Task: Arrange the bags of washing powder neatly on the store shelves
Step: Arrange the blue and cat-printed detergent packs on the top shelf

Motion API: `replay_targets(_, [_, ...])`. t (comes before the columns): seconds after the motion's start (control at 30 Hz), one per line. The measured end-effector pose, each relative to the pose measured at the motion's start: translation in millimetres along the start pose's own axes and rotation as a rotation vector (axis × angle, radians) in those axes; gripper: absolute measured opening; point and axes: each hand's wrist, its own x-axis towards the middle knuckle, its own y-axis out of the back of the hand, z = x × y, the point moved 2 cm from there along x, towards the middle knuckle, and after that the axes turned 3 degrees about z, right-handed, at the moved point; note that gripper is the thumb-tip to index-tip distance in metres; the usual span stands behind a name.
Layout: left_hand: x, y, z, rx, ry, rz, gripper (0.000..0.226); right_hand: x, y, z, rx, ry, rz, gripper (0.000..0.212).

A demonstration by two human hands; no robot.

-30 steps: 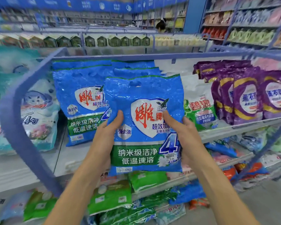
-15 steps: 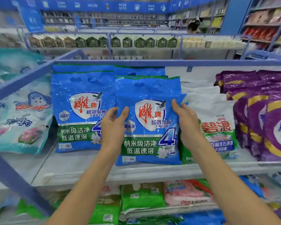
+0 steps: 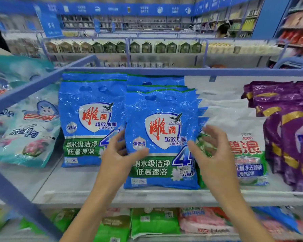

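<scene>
Two stacks, head view: blue bags [image 3: 91, 119] standing side by side on the shelf [image 3: 94, 194].
Front bag [image 3: 161, 137]: upright on the right stack, label outward for display.
Left hand [image 3: 119, 154]: pinches its left edge, likely steadying it.
Right hand [image 3: 215, 151]: fingers spread loose beside its right edge, holding nothing.
Neighbour: white bag [image 3: 248, 154], just beside.

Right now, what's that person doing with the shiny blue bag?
A person is tidying washing powder on a shop shelf. The blue bag stands upright on it, in front of matching bags. The left hand pinches its lower left edge, thumb on the front. The right hand is open with fingers spread by the bag's right edge; whether it touches is unclear. A white and green bag stands beside it.
</scene>
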Motion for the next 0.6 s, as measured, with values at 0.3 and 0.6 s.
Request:
replay_targets(0.3, [-11.0,-0.4,-33.1,0.461,-0.065,-0.095,0.090,-34.0,-37.2,37.6,-0.372,0.047,-0.200,0.123])
replay_targets(0.6, [-0.2,-8.5,-35.6,0.431,-0.137,0.026,0.087,6.2,-45.9,49.4,-0.166,0.045,-0.315,0.115])
